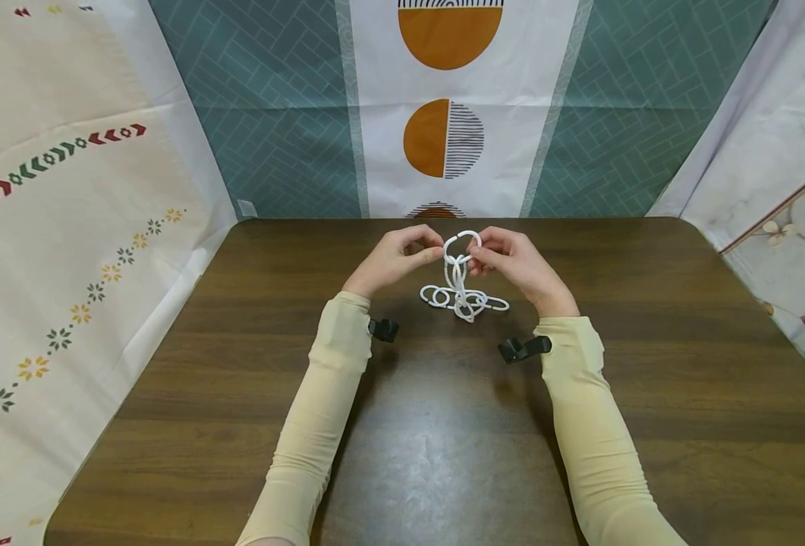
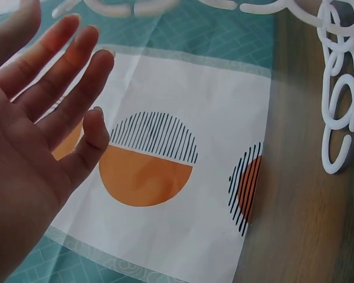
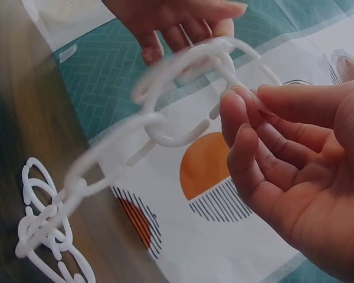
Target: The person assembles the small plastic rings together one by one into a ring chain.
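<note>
A chain of white plastic links (image 1: 457, 277), each a loop with a small gap, hangs from my right hand (image 1: 517, 265). My right thumb and fingertips pinch an upper link, as the right wrist view shows. The lower links lie in a small heap (image 3: 44, 233) on the table. My left hand (image 1: 397, 258) is at the left side of the raised ring-like link (image 1: 466, 233). In the left wrist view its fingers (image 2: 76, 100) are spread and slightly bent, holding nothing, with blurred links along the top edge.
The brown wooden table (image 1: 204, 394) ends at a back edge just behind my hands. Behind it hangs a teal and white cloth (image 1: 511, 152) with orange half circles. A patterned cream cloth (image 1: 67, 250) is on the left. Dark wrist mounts (image 1: 526, 349) sit on both sleeves.
</note>
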`<state>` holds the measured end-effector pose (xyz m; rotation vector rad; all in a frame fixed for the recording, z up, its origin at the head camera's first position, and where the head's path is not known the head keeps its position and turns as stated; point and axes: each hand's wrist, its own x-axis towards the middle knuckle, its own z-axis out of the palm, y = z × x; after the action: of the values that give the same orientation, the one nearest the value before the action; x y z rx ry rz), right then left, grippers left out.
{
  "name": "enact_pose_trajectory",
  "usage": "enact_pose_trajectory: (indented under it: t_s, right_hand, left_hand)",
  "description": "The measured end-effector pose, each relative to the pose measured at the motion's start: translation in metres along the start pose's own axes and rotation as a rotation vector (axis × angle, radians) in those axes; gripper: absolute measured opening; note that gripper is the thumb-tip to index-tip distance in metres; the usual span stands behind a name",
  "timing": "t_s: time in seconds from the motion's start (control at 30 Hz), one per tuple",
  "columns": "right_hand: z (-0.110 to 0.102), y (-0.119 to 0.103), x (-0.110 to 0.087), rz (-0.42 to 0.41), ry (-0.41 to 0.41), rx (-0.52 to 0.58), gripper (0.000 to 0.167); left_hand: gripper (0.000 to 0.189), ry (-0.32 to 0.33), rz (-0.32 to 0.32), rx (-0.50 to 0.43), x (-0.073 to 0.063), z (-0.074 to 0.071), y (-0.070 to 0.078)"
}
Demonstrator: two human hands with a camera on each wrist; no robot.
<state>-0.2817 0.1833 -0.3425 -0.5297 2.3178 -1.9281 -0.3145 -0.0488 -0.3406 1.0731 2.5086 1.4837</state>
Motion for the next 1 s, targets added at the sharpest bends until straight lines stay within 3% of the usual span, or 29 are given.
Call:
enact_pose_trajectory:
  t_s: [0.2,0.4,0.5,0.7,1.0]
  right_hand:
    - [-0.001,0.001,0.0,-0.025,-0.011,0.007,0.006]
    - [-0.001,0.002,0.0,-0.043,-0.013,0.026,0.004]
    - [-0.002,0.003,0.0,-0.051,-0.017,0.033,0.003]
    - [-0.006,0.007,0.001,-0.046,-0.007,0.043,0.004]
    - [-0.011,0.015,0.002,0.039,-0.043,-0.018,0.017]
  left_hand:
    - [0.019,-0.037,-0.036,0.039,0.002,0.002,-0.001]
    - [0.028,-0.14,-0.069,0.086,0.004,0.007,-0.007]
    - [0.027,-0.154,-0.067,0.085,0.004,0.008,-0.009]
    - [0.012,-0.062,-0.048,0.131,0.002,0.003,-0.007]
    - [0.011,0.082,0.013,0.166,-0.002,-0.008,-0.004]
